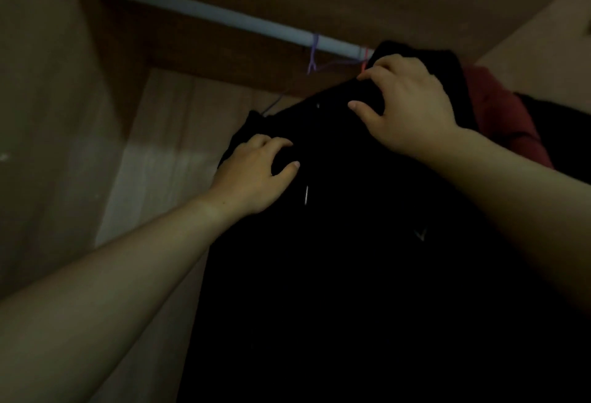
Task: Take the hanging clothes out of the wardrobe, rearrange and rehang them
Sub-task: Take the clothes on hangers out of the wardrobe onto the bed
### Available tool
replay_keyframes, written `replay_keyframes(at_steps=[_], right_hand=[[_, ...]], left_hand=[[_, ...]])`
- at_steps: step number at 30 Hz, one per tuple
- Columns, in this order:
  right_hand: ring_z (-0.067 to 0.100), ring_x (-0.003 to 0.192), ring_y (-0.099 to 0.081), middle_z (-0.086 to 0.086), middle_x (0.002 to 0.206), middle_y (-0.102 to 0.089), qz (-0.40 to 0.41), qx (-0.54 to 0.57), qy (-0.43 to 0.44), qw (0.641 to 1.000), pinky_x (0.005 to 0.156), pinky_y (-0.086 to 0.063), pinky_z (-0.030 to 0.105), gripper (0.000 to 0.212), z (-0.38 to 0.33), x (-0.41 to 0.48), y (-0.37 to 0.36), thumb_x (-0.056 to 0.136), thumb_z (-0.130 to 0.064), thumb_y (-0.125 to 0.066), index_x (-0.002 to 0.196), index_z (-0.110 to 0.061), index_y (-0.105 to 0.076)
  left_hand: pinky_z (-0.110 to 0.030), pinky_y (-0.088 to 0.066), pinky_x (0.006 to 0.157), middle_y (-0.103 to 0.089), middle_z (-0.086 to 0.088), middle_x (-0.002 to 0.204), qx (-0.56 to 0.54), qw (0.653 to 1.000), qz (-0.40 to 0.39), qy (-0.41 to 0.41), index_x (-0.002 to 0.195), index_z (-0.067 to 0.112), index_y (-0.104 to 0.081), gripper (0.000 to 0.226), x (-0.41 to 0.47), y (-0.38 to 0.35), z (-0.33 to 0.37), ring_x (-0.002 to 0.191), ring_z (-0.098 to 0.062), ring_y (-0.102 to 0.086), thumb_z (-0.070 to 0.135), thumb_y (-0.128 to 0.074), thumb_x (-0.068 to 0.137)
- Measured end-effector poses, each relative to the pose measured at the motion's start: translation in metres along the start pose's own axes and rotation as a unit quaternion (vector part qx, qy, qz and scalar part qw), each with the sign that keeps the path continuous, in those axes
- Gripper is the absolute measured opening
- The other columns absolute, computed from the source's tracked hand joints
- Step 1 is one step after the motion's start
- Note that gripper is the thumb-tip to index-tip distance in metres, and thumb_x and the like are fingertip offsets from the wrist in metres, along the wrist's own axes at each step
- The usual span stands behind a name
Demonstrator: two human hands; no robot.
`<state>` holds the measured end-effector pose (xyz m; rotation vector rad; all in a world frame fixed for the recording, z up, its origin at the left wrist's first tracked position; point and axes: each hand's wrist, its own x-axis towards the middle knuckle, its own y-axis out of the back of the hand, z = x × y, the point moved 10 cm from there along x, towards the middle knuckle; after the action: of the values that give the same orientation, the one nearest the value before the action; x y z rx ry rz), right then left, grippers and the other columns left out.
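Both hands on a black garment (335,274) in the wardrobe.
The left hand (252,172) and right hand (406,105) each grip its cloth with curled fingers, below the rail's (224,15) right end.

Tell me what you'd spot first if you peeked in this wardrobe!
A big black garment fills the middle, gripped near its top by the left hand and, higher up, the right hand. Above, a pale rail slants across with a purple hanger hooked on it, and a red garment peeks out at the right.
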<state>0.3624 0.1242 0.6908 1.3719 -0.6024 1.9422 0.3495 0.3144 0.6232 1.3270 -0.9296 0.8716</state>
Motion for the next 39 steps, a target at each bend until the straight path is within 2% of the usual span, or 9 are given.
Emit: replay_keyframes(at_steps=[4,8,12,18,25,29,32,36,39], right_hand=[[0.034,0.126,-0.035,0.014,0.139,-0.037,-0.030,-0.109,-0.064,0.992,0.096,-0.035,0.045,0.053,0.041,0.047,-0.002,0.089,-0.048,-0.052,0.130,-0.014,-0.046],[0.032,0.106,-0.054,0.013,0.118,-0.056,-0.117,-0.064,-0.102,0.986,0.075,-0.039,0.034,0.042,0.064,0.067,-0.026,0.091,-0.047,-0.051,0.120,-0.015,-0.052],[0.027,0.101,-0.059,0.008,0.111,-0.064,-0.131,0.001,-0.097,0.987,0.082,-0.048,0.034,0.029,0.062,0.069,-0.037,0.089,-0.038,-0.060,0.113,-0.022,-0.062],[0.021,0.102,-0.060,-0.002,0.110,-0.066,-0.062,0.083,-0.177,0.979,0.085,-0.049,0.034,0.015,0.080,0.068,-0.046,0.086,-0.035,-0.064,0.100,-0.035,-0.068],[0.015,0.093,-0.057,-0.006,0.107,-0.065,-0.036,0.140,-0.236,0.961,0.074,-0.044,0.027,0.013,0.097,0.090,-0.028,0.089,-0.035,-0.060,0.100,-0.038,-0.067],[0.012,0.092,-0.057,-0.010,0.105,-0.063,-0.004,0.167,-0.227,0.959,0.071,-0.042,0.025,0.012,0.091,0.075,-0.026,0.088,-0.037,-0.061,0.097,-0.041,-0.066],[0.011,0.103,-0.059,-0.013,0.107,-0.066,0.027,0.203,-0.212,0.956,0.083,-0.048,0.030,0.011,0.084,0.038,-0.030,0.085,-0.036,-0.065,0.095,-0.041,-0.068],[0.005,0.096,-0.063,-0.019,0.092,-0.068,0.026,0.249,-0.162,0.954,0.089,-0.051,0.036,0.017,0.067,-0.026,-0.032,0.081,-0.033,-0.069,0.078,-0.049,-0.063],[0.001,0.093,-0.064,-0.023,0.091,-0.069,0.031,0.289,-0.142,0.946,0.087,-0.052,0.037,0.014,0.052,-0.079,-0.029,0.078,-0.036,-0.067,0.080,-0.051,-0.066]], left_hand=[[-0.046,-0.038,0.101,-0.039,-0.004,0.138,-0.028,0.997,0.063,-0.022,0.138,0.028,-0.038,0.053,0.052,0.012,-0.003,0.125,-0.029,-0.040,0.051,-0.041,0.091],[-0.041,-0.034,0.105,-0.038,-0.005,0.140,-0.048,0.996,0.073,-0.014,0.138,0.029,-0.039,0.046,0.078,0.005,-0.010,0.129,-0.029,-0.037,0.045,-0.043,0.095],[-0.036,-0.028,0.108,-0.031,-0.001,0.146,-0.047,0.998,0.039,-0.013,0.139,0.030,-0.038,0.046,0.081,-0.007,-0.025,0.134,-0.025,-0.031,0.044,-0.043,0.095],[-0.040,-0.025,0.113,-0.023,0.004,0.153,-0.034,0.998,0.037,-0.027,0.141,0.036,-0.035,0.050,0.080,-0.003,-0.034,0.140,-0.022,-0.023,0.046,-0.045,0.093],[-0.038,-0.023,0.113,-0.025,0.001,0.153,-0.008,0.994,0.106,-0.037,0.141,0.034,-0.036,0.050,0.095,0.041,-0.018,0.140,-0.022,-0.021,0.043,-0.047,0.094],[-0.038,-0.028,0.109,-0.033,0.000,0.147,-0.002,0.987,0.154,-0.052,0.138,0.033,-0.041,0.047,0.087,0.060,-0.010,0.136,-0.021,-0.028,0.042,-0.047,0.092],[-0.040,-0.028,0.107,-0.036,0.001,0.142,0.051,0.975,0.208,-0.056,0.135,0.034,-0.043,0.046,0.064,0.070,-0.006,0.133,-0.021,-0.030,0.047,-0.045,0.091],[-0.058,-0.008,0.110,-0.030,0.000,0.147,0.185,0.955,0.230,-0.018,0.138,0.041,-0.036,0.059,0.025,0.068,-0.012,0.137,-0.020,-0.020,0.065,-0.034,0.085],[-0.054,-0.029,0.101,-0.038,-0.004,0.143,0.226,0.958,0.176,-0.003,0.140,0.040,-0.032,0.074,-0.011,0.051,-0.026,0.130,-0.028,-0.036,0.075,-0.024,0.075]])
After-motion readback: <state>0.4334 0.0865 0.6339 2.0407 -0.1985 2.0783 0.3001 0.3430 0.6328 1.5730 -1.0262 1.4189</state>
